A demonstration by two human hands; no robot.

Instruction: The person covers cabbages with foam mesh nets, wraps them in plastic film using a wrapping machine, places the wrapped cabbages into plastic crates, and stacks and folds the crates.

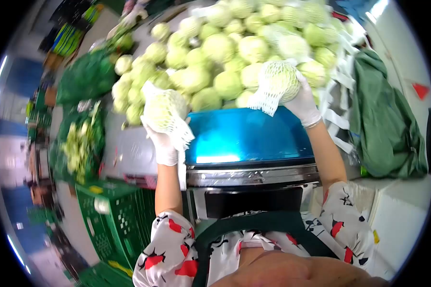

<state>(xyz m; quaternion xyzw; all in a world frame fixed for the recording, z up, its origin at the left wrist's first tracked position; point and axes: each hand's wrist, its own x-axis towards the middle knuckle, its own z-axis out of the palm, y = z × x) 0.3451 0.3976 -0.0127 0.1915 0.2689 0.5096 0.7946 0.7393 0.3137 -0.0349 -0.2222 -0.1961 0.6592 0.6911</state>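
Head camera: gloved left hand (162,143) and gloved right hand (302,103) each hold a netted cabbage at the front of a heaped worktop (129,146). How firm is each grip?

— The left one cups the left-hand cabbage (165,111) from below, fingers and thumb spread to its breadth. The right one curves around the outer side of the right-hand cabbage (280,79), opened about as wide as the head it carries. Both cabbages hang over the edges of a glossy blue panel (249,134).

How much is done?

— Judging by how things lie, both held heads are inside white net sleeves, loose ends trailing below. Beyond the panel, the cabbage pile (219,48) includes other sleeved heads, among them a netted head (293,47) toward the right; many more look bare, so plenty appears left to sleeve. White net strips (337,88) lie at the pile's right, beside a dark green sack (385,112).

Any brand or label?

— Nothing legible. A green crate (122,225) at lower left carries a pale patch (101,206) and a yellow mark (96,190), both too blurred to read. On the right-hand wall, a red triangle (420,91) shows no lettering that can be made out.
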